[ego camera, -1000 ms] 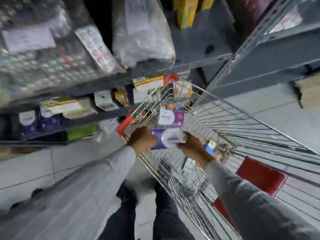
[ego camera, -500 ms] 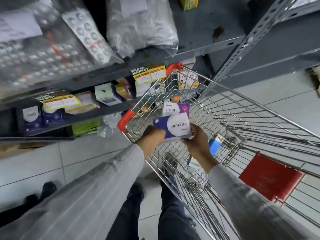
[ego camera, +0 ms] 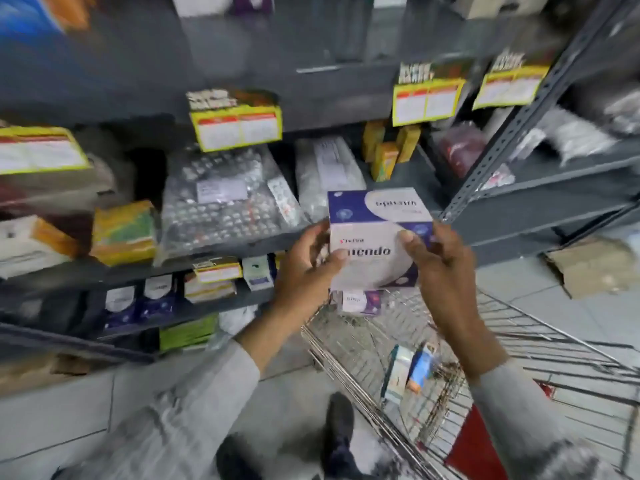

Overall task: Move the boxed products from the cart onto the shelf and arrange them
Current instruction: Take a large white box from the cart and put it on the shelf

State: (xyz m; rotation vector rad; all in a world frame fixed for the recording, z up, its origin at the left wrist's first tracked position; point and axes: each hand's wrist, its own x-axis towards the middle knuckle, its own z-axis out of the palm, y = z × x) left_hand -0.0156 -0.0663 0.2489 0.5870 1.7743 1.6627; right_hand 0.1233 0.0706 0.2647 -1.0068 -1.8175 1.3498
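Observation:
I hold a purple and white box (ego camera: 375, 233) in both hands, raised above the wire cart (ego camera: 502, 344) and level with the middle shelf (ego camera: 242, 249). My left hand (ego camera: 306, 271) grips its left edge and my right hand (ego camera: 438, 268) its right edge. Another purple and white box (ego camera: 360, 301) lies in the cart just below the held one. Similar purple boxes (ego camera: 138, 303) stand on the lower shelf at the left. A blue and white box (ego camera: 420, 367) rests against the cart's near side.
Grey metal shelving fills the left and back, packed with bagged blister packs (ego camera: 225, 202), yellow boxes (ego camera: 384, 161) and yellow price tags (ego camera: 237, 128). An upright shelf post (ego camera: 502, 140) stands right of the held box. A cardboard box (ego camera: 595, 268) lies on the tiled floor.
Both hands have lifted the purple and white box up out of the cart towards the shelves, and the view has tilted up from the cart to the shelving.

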